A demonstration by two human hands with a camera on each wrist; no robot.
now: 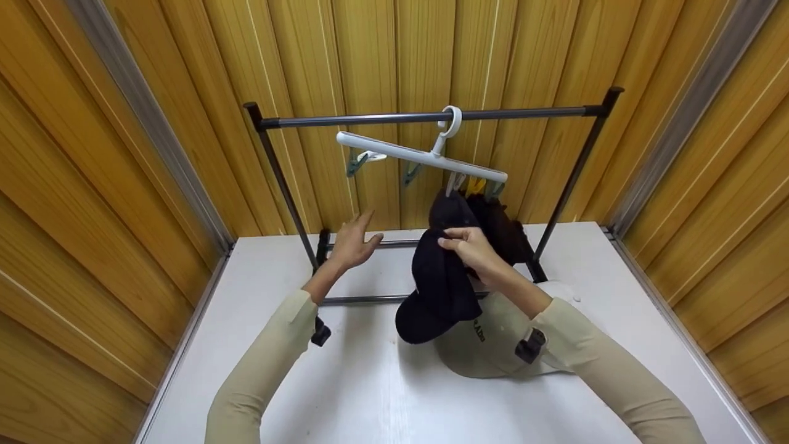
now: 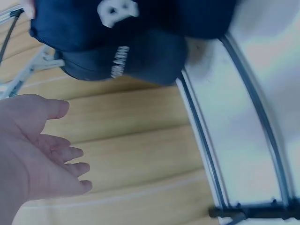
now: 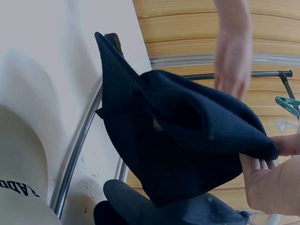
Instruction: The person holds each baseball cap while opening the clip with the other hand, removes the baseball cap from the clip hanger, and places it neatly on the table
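Observation:
My right hand (image 1: 473,251) pinches a dark navy cap (image 1: 434,277) by the edge of its crown, and the cap hangs brim down. In the left wrist view this navy cap (image 2: 70,28) shows a white emblem. Left of it, my left hand (image 1: 352,243) is held in the air, fingers extended, touching nothing. Behind the held cap, another dark cap (image 1: 450,211) with white lettering hangs from a white clip (image 1: 455,180) on a tilted white hanger (image 1: 394,147). Two green clips (image 1: 354,165) on the hanger's left side hold nothing.
The hanger hooks over the top bar of a black rack (image 1: 363,119). A dark brown furry thing (image 1: 502,231) hangs at its right end, near a yellow clip (image 1: 476,185). A beige cap (image 1: 511,333) lies on the white table (image 1: 370,394). Wood-patterned walls (image 1: 363,55) surround the table.

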